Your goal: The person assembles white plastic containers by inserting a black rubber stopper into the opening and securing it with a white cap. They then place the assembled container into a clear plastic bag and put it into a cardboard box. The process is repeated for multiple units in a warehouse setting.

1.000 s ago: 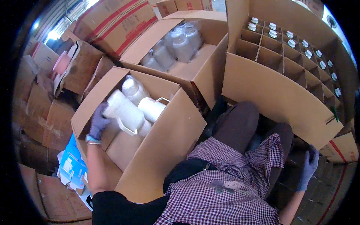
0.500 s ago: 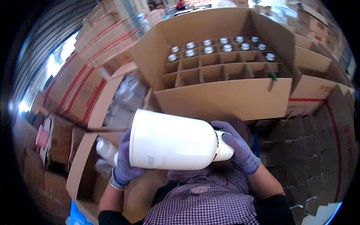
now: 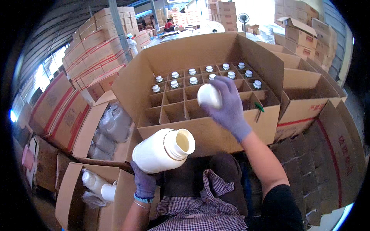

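Observation:
My left hand (image 3: pixel 145 183), in a purple-grey glove, grips the lower part of a cream-white vacuum flask (image 3: pixel 152 152). The flask lies tilted, its uncovered round mouth toward the right. My gloved right hand (image 3: pixel 230 107) holds a round white lid (image 3: pixel 208 96) above the front compartments of a large carton; its far side is hidden by the fingers. Cardboard dividers split that carton (image 3: pixel 216 136) into cells. In its back rows stand several items with white caps (image 3: pixel 193 80), while the front cells show no caps. A green clip-like thing (image 3: pixel 259 107) hangs on the carton's front edge.
At lower left, an open box (image 3: pixel 69 196) holds white wrapped pieces and a white cup-like part (image 3: pixel 109 191). Behind it, another box contains clear plastic-bagged items (image 3: pixel 115 123). Folded cardboard dividers (image 3: pixel 296 165) fill the right side. Stacked cartons (image 3: pixel 98 42) rise behind.
The flask has turned, its mouth now bare where a spouted top sat. My right hand has left the flask and moved up over the carton with the lid. The view has tilted upward.

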Tool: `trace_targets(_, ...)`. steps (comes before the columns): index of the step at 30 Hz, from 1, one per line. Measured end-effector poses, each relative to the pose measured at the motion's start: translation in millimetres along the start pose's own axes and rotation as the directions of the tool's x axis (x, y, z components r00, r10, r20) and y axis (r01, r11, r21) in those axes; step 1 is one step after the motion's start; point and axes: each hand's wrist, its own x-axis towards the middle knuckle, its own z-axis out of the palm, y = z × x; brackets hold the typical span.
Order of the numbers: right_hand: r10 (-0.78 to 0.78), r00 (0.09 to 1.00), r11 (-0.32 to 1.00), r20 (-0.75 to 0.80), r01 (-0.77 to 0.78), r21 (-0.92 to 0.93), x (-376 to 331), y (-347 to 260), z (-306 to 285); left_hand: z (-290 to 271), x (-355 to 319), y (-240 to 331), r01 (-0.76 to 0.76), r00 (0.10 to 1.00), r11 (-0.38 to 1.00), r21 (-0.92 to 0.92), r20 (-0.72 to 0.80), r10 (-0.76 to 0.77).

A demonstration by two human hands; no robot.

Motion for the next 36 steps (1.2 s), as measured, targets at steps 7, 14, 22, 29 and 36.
trace_targets(7,-0.078,0.971,0.835,0.226,0.187,-0.517,8,87,88,-19,5,-16,-0.091,0.953,0.974,-0.206,-0.303,0.025)
trace_targets(14,0.291,0.403,0.588,0.868,-0.791,0.170,-76,-46,32,-29,-12,-25,-0.205,0.911,0.973,0.101,-0.345,0.228)
trace_targets(22,-0.307,0.764,0.926,0.567,0.103,0.363,-82,-55,-19,-11,-3,-5,0.127,0.985,0.931,-0.341,-0.068,-0.159)
trace_targets(29,0.377,0.494,0.465,0.783,-0.832,0.301,-144,-60,-32,2,-23,-21,0.039,0.997,0.989,-0.144,-0.059,-0.048)
trace_targets(36,-0.428,0.825,0.893,0.369,0.450,0.029,-121,-47,-92,16,77,-25,-0.278,0.953,0.957,0.088,-0.099,0.286)
